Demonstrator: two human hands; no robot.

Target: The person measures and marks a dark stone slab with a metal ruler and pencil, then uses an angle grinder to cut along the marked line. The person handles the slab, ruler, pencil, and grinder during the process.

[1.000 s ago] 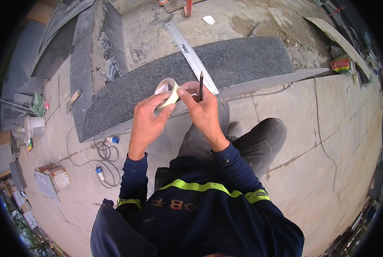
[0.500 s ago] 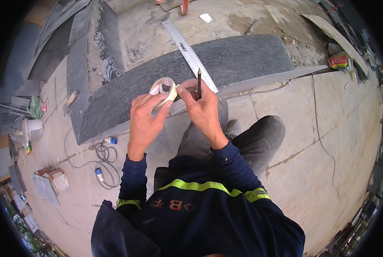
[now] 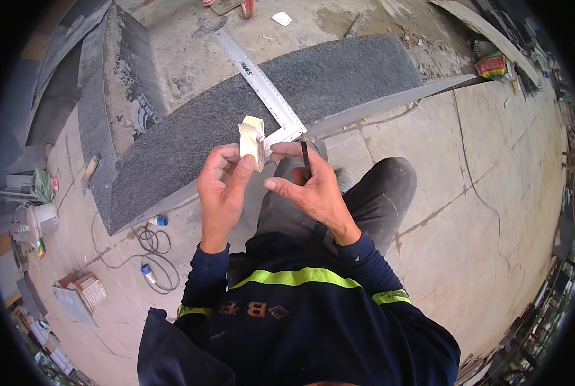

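Observation:
My left hand (image 3: 224,183) grips a roll of pale yellow masking tape (image 3: 251,147) between thumb and fingers, with a loose end of tape sticking out at its upper left. Just to the right, my right hand (image 3: 313,186) has a dark pencil (image 3: 305,156) tucked among its fingers, tip upward. Its thumb and forefinger are apart and off the tape. Beyond both hands, a metal try square (image 3: 261,83) lies across a curved dark grey stone slab (image 3: 351,71), its stock against the slab's near edge.
Left of my legs lie a coiled cable with blue plugs (image 3: 149,273) and a tipped bucket (image 3: 89,293). A wooden-handled tool (image 3: 92,166) rests by the slab's left end. More stone pieces (image 3: 94,83) stand at the far left. A colourful bag (image 3: 493,66) sits at the far right.
My right thumb and forefinger have let go of the tape and spread apart. The roll has turned edge-on in my left hand. The view has shifted, showing the square's stock.

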